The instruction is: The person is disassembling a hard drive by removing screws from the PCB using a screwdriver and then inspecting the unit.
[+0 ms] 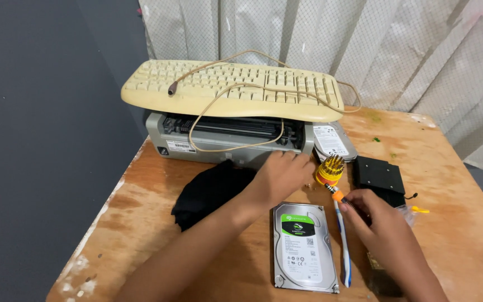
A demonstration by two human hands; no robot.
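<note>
A silver hard drive (304, 247) with a white and green label lies flat on the wooden table (141, 223) in front of me. My left hand (279, 173) reaches past it, fingers down near the grey printer's front edge and a yellow round bit holder (330, 169). My right hand (377, 221) grips an orange-tipped screwdriver (337, 196), its tip pointing toward the bit holder. A blue and white toothbrush (344, 246) lies along the drive's right side.
A cream keyboard (230, 86) with its cable rests on top of the grey printer (225, 137). A second hard drive (334, 141) leans by the printer. A black cloth (208, 190) lies at left, a black flat box (379, 174) at right. Curtains hang behind.
</note>
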